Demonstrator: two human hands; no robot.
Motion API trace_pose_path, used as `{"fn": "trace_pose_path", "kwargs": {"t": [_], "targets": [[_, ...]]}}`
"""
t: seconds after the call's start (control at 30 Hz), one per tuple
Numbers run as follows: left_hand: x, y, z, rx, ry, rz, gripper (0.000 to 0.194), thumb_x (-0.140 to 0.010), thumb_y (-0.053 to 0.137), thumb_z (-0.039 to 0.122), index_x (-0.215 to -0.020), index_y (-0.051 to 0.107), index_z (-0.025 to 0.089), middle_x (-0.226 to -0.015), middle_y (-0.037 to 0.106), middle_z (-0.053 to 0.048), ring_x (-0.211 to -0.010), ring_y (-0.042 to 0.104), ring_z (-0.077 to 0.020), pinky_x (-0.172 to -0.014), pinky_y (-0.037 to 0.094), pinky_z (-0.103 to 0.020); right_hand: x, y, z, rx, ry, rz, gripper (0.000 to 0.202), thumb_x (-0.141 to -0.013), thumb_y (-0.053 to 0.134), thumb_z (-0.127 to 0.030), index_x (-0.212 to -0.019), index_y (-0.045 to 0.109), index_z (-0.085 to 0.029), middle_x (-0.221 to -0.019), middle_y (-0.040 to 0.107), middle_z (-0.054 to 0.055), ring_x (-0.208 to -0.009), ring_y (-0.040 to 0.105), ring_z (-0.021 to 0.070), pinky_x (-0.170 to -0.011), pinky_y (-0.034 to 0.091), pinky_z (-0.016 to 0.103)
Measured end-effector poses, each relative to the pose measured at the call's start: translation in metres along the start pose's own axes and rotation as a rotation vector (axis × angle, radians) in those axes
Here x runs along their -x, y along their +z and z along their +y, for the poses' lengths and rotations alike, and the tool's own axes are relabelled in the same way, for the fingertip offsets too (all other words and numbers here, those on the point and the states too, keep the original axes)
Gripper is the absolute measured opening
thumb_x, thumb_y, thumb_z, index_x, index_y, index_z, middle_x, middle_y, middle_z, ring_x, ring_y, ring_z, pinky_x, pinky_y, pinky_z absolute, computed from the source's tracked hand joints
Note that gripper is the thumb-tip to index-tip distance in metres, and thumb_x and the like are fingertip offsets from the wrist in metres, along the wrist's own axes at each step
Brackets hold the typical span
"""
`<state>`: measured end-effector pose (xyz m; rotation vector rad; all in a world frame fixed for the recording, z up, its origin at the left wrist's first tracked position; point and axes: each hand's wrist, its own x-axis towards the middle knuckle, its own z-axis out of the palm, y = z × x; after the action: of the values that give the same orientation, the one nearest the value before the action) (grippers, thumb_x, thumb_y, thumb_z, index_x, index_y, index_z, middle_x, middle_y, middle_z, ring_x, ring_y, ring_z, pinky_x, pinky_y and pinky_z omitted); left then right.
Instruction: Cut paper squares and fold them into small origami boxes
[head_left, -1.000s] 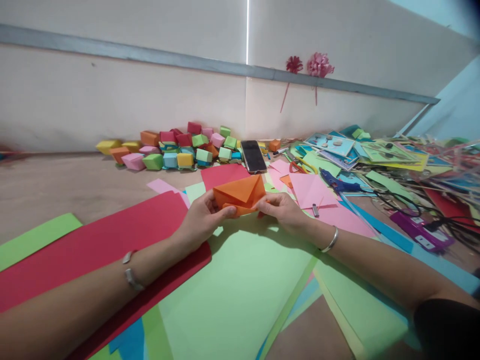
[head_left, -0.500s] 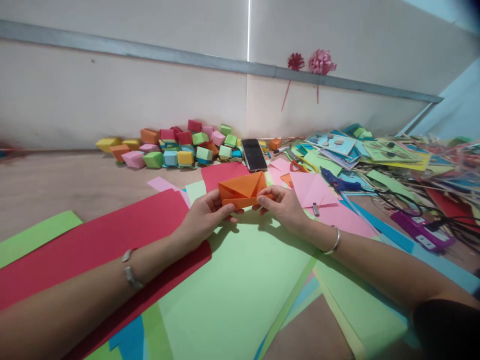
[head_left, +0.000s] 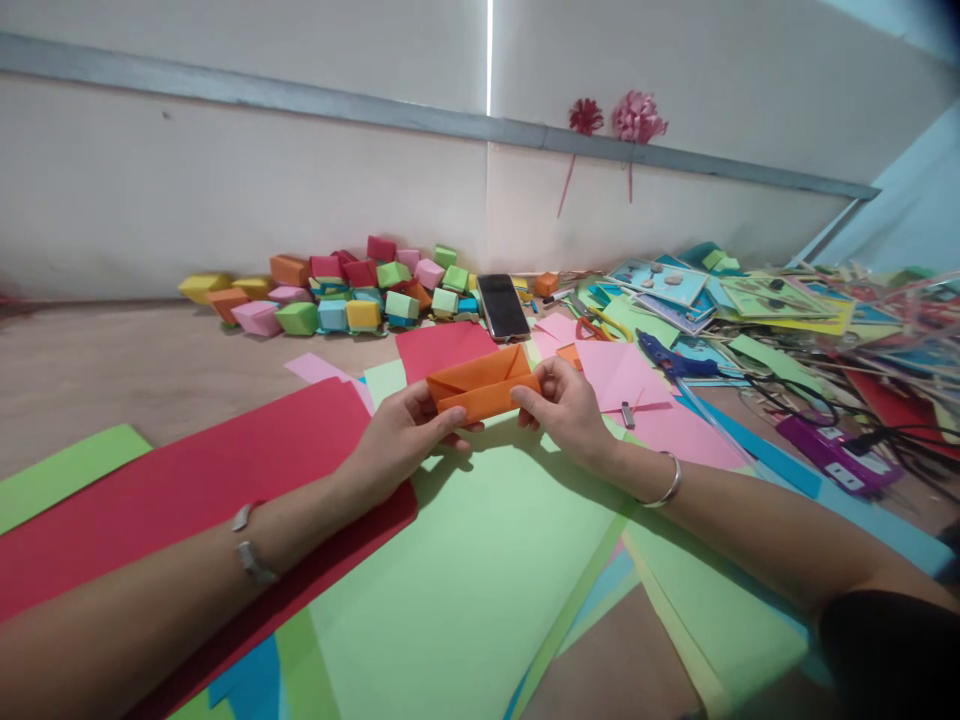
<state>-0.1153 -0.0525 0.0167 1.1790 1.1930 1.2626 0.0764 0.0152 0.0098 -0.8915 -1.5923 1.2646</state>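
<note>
An orange folded paper (head_left: pixel 484 385) is held up between my two hands, just above a large light green sheet (head_left: pixel 465 560). My left hand (head_left: pixel 409 430) pinches its left end, thumb in front and fingers behind. At the right end, my right hand (head_left: pixel 566 410) grips it with the thumb pressed on the front. The paper has a raised back flap with slanting creases and a folded band along its lower front. Under my left forearm lies a red sheet (head_left: pixel 247 470).
Behind my hands are a phone (head_left: pixel 503 307) and a heap of coloured paper boxes (head_left: pixel 364 316). To the right are pink paper (head_left: pixel 622 374), a blue glue gun (head_left: pixel 675 360), a purple power strip (head_left: pixel 836 455) with cables, and a cluttered pile of cards (head_left: pixel 780 300).
The orange paper has tilted so its lower front band shows taller and the flap opening looks narrower. Both hands keep hold of it. The whole view has shifted slightly.
</note>
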Motion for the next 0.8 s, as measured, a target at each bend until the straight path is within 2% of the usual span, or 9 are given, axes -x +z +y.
{"fn": "trace_pose_path", "kwargs": {"t": [0.07,0.17,0.33,0.57,0.8], "targets": [[-0.0007,-0.0001,-0.0004,-0.007,0.009,0.009,0.049,-0.067,0.082,0.045,-0.1,0.065,0.014,-0.083,0.074,-0.007,-0.06,0.068,-0.0181,-0.053,0.063,-0.035,-0.0006,-0.0001,-0.0009,-0.037,0.041,-0.004,0.047,-0.068,0.078,-0.045,-0.093,0.044,-0.023,-0.058,0.062,-0.008,-0.046,0.059,0.011,-0.043,0.044,0.021],[-0.0015,-0.0005,-0.0011,-0.013,0.026,0.014,0.048,-0.067,0.082,0.043,-0.101,0.065,0.014,-0.081,0.074,-0.006,-0.057,0.067,-0.0175,-0.053,0.063,-0.035,-0.0024,-0.0012,-0.0023,-0.078,0.092,-0.044,0.052,-0.07,0.077,-0.041,-0.107,0.047,-0.021,-0.064,0.065,-0.006,-0.051,0.061,0.012,-0.045,0.045,0.021],[-0.0011,-0.0009,-0.0004,-0.029,0.043,0.017,0.049,-0.065,0.084,0.042,-0.101,0.066,0.014,-0.082,0.074,-0.006,-0.058,0.068,-0.0184,-0.053,0.062,-0.033,-0.0042,-0.0021,-0.0025,-0.141,0.074,-0.113,0.032,-0.07,0.076,-0.035,-0.095,0.064,-0.018,-0.089,0.071,0.003,-0.072,0.065,0.0124,-0.057,0.052,0.022],[-0.0001,0.0005,0.0013,-0.016,0.036,0.03,0.046,-0.068,0.08,0.049,-0.096,0.068,0.015,-0.081,0.074,-0.007,-0.061,0.069,-0.0192,-0.049,0.06,-0.029,-0.003,-0.0016,-0.0032,-0.154,0.092,-0.121,0.025,-0.07,0.075,-0.03,-0.089,0.065,-0.018,-0.082,0.069,0.001,-0.069,0.063,0.0122,-0.054,0.052,0.022],[-0.0001,0.0014,0.0019,0.008,0.009,0.041,0.042,-0.062,0.084,0.041,-0.092,0.07,0.015,-0.079,0.074,-0.004,-0.052,0.065,-0.0145,-0.049,0.06,-0.029,-0.003,-0.0045,-0.0014,-0.13,0.143,-0.205,0.026,-0.075,0.072,-0.03,-0.095,0.063,-0.017,-0.076,0.07,0.001,-0.059,0.064,0.0116,-0.046,0.047,0.02]]}}
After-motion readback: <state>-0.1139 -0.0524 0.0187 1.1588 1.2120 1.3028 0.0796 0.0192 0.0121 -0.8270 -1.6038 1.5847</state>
